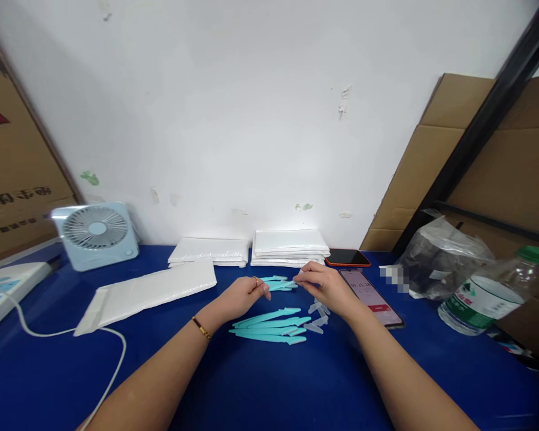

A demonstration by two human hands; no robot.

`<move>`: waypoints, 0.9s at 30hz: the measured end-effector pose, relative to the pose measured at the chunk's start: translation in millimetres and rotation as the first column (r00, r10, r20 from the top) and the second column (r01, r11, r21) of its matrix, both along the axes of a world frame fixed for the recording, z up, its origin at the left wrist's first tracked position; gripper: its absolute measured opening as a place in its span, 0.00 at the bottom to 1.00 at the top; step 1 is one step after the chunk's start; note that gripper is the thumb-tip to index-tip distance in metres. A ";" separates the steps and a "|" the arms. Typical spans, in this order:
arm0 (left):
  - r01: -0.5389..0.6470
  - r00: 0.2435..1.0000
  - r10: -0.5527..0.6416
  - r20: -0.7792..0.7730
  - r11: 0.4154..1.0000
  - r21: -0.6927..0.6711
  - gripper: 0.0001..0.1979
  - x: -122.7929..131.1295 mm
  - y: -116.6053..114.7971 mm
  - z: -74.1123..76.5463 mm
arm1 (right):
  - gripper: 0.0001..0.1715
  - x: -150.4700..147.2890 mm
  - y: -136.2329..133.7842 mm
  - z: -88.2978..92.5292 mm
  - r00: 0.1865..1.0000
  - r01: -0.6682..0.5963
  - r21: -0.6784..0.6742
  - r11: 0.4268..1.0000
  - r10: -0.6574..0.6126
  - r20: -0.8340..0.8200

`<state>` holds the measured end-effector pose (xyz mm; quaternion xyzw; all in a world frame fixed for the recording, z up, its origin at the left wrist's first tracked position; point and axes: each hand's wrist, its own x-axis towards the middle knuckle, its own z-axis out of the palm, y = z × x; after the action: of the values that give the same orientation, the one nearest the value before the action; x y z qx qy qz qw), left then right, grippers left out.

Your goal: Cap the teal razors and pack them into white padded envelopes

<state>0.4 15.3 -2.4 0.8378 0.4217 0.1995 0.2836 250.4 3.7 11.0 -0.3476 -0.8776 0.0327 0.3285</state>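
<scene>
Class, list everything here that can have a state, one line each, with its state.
left hand, pinching held razor
right hand, pinching its other end
loose razors, lying flat together
clear caps, off, loose
orange-cased phone, screen dark
second phone, screen lit
water bottle, capped, tilted
single envelope, flap open
fan, running or not unclear

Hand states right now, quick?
Left hand: shut on teal tool.
Right hand: shut, pinching the same tool's other end.
</scene>
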 end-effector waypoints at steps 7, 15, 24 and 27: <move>-0.029 1.000 0.029 -0.007 0.996 0.083 0.19 4.0 -2.2 -4.8 | 0.13 -14.1 4.3 -12.3 1.000 -0.016 -0.047 0.999 0.017 0.015; 0.012 0.988 0.012 -0.152 0.988 0.152 0.14 4.3 -10.4 -1.4 | 0.09 28.7 17.1 -7.5 0.952 0.292 -0.253 0.922 -0.255 0.170; 0.011 0.987 -0.005 -0.161 0.999 0.036 0.11 7.1 -8.3 -4.5 | 0.03 36.9 19.6 -15.4 0.923 0.381 -0.469 0.797 -0.299 0.242; -0.051 0.990 0.060 -0.125 0.996 0.078 0.11 4.6 -3.9 -5.0 | 0.07 29.7 13.5 -7.5 0.957 0.284 -0.542 0.791 -0.267 0.113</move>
<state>5.0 11.4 -7.4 0.8468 0.4542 0.1692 0.2189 280.1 17.2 3.5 -0.5522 -0.7751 0.2314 0.2019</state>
